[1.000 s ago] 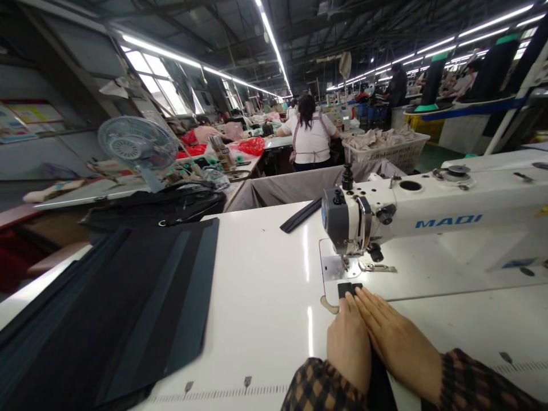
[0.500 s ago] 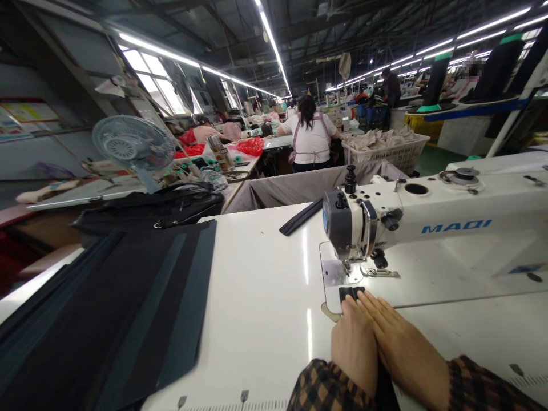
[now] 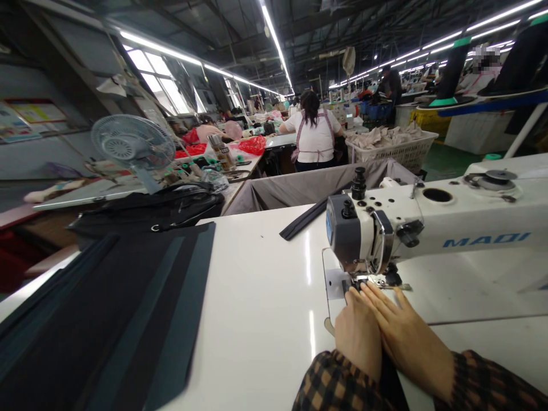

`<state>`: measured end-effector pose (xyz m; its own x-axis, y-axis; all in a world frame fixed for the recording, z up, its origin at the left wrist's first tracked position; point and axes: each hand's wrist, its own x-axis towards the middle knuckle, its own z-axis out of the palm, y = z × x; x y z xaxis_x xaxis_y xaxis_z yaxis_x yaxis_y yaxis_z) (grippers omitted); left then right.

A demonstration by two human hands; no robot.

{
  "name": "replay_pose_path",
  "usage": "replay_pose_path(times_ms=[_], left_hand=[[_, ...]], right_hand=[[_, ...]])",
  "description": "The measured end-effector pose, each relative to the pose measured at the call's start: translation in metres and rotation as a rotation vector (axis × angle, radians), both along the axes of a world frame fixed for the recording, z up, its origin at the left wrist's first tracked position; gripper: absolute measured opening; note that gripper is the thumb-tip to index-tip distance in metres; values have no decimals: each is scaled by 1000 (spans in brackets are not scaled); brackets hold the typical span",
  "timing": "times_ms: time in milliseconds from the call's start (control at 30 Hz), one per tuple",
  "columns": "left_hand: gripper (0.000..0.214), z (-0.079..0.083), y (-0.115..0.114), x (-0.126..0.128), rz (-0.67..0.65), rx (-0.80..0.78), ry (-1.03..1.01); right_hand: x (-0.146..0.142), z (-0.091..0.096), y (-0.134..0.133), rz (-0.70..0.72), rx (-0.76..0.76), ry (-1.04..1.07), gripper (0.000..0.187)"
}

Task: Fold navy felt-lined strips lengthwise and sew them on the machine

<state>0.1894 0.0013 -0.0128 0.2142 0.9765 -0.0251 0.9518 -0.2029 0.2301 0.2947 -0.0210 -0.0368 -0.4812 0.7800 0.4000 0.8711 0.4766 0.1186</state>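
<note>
A black fabric strip [image 3: 393,381] runs beneath both hands, its front end at the presser foot of the white sewing machine [image 3: 436,220]. My left hand [image 3: 358,331] has its fingers bent and pressed together on the strip, just in front of the needle area. Beside it, overlapping its edge, my right hand [image 3: 413,339] lies with stretched fingers over the strip; one outer finger is spread away to the right. The fingertips are close to the metal needle plate [image 3: 336,279]. Most of the strip is hidden under the hands.
Dark fabric panels [image 3: 141,308] are stacked at the left of the white table [image 3: 252,319]. Another black strip [image 3: 303,221] lies behind the machine head. Beyond are a grey cloth trough [image 3: 278,193], a fan [image 3: 132,145], a basket [image 3: 394,154] and a seated person [image 3: 315,137].
Both hands have slid the black strip forward, so its end now reaches the presser foot. One outer right finger has spread outward. The view has shifted slightly, moving the machine rightward.
</note>
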Motion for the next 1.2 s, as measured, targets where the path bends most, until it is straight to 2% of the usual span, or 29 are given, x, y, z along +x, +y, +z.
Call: replay_pose_path(times_ms=[167,567,700,833,967,1200], left_hand=[[33,13,1,-1,24,-136,12],[28,21,5,-4,-1,-207,-12],[33,23,-15,-9,-41,-214,-18],[41,21,-38,-11,-3,-264,2],[42,18,-42,-8,-37,-236,44],[41,12,-32,-3,-81,-87,119]], right_hand=[[2,-1,3,-3,-9,-68,52],[4,-4,8,5,-21,40,44],[4,-11,-7,12,-14,61,44],[4,-16,-29,7,-18,48,46],[4,-13,-30,37,-20,71,47],[5,-8,-12,33,20,96,45]])
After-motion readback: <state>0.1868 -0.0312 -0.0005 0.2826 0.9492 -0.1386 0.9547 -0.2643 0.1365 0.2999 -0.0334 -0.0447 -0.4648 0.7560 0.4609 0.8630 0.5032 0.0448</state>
